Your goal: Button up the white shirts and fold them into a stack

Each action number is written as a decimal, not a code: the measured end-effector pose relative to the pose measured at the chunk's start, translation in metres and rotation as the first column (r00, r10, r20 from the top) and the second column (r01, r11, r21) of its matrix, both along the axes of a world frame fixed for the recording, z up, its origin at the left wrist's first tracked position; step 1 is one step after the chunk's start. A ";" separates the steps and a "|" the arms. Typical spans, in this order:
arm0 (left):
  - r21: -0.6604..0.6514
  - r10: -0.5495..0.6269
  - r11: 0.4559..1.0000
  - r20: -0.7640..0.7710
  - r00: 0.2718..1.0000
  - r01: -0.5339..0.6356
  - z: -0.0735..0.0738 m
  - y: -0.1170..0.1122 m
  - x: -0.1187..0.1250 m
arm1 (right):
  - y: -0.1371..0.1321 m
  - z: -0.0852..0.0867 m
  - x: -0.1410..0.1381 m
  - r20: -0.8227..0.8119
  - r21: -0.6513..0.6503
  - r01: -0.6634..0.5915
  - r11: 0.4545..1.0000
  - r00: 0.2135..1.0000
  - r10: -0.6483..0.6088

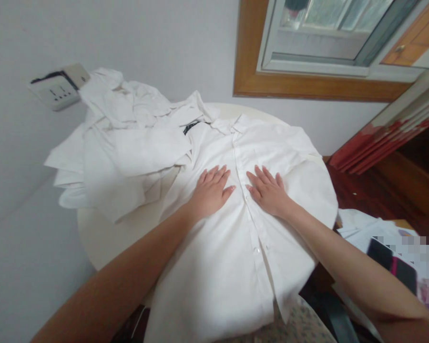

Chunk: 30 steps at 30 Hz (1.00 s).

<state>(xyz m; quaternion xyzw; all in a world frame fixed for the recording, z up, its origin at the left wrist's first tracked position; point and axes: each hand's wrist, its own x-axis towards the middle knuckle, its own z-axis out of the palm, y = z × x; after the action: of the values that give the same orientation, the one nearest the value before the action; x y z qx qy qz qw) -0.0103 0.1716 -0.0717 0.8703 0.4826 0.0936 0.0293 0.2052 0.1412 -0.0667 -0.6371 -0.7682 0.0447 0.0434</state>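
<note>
A white button-up shirt (214,257) lies front side up across a round cream table (110,238), its collar toward the wall and its hem hanging over the near edge. My left hand (210,190) rests flat on the shirt, left of the button strip, fingers spread. On the other side of the strip, my right hand (268,190) also lies flat with its fingers apart. Neither hand grips the cloth. The lower part of the front stands slightly parted below the hands.
A heap of white garments (128,147) covers the table's left side, against the wall. Above it is a wall socket (57,90). A wood-framed window (321,88) is behind. Papers (361,224) and a dark phone-like object (381,252) lie at lower right, near a red-and-white curtain (375,143).
</note>
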 end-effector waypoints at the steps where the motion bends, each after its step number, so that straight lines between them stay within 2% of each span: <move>1: -0.005 0.005 1.000 -0.008 1.000 -0.005 0.000 0.002 0.001 | 0.002 0.000 0.000 0.014 -0.020 0.004 1.000 1.000 -0.004; 5: -0.017 0.023 1.000 -0.032 0.999 -0.024 0.001 0.012 0.005 | 0.017 0.003 0.003 0.038 -0.063 0.005 0.998 0.999 -0.002; 9: 0.009 0.035 0.999 -0.064 0.997 -0.034 0.000 0.022 0.007 | 0.028 0.002 0.005 0.061 -0.043 0.010 0.999 0.998 -0.008; 12: 0.110 0.008 0.994 -0.097 0.995 0.003 -0.002 0.032 0.009 | 0.034 0.000 0.004 0.071 0.000 0.024 1.000 0.997 -0.024; 16: 0.271 -0.047 0.959 -0.136 0.990 0.083 -0.002 0.047 0.008 | 0.043 -0.003 0.000 0.062 0.015 0.052 0.999 0.997 -0.053; 20: 0.338 -0.087 0.928 -0.219 0.972 0.159 0.012 0.055 0.007 | 0.054 -0.005 -0.006 0.060 0.051 0.076 0.996 0.995 -0.079; 24: 0.345 -0.165 0.902 -0.285 0.944 0.261 0.038 0.032 0.018 | 0.065 -0.006 -0.011 0.052 0.079 0.082 0.993 0.995 -0.087; 26: 0.272 -0.169 0.933 -0.253 0.953 0.237 0.047 0.012 0.027 | 0.069 -0.006 -0.012 0.049 0.080 0.074 0.994 0.996 -0.078; 28: 0.166 -0.185 0.962 -0.183 0.966 0.215 0.046 -0.007 0.032 | 0.072 -0.006 -0.013 0.047 0.087 0.055 0.995 0.997 -0.059; 30: 0.090 -0.177 0.979 -0.089 0.980 0.185 0.038 -0.018 0.030 | 0.072 -0.006 -0.013 0.036 0.109 0.041 0.993 0.998 -0.046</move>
<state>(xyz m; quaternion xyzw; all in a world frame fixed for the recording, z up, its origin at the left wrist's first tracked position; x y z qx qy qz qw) 0.0202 0.1536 -0.0333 0.9140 0.3971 0.0792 -0.0244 0.1918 0.2130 -0.0731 -0.6512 -0.7561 -0.0103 0.0642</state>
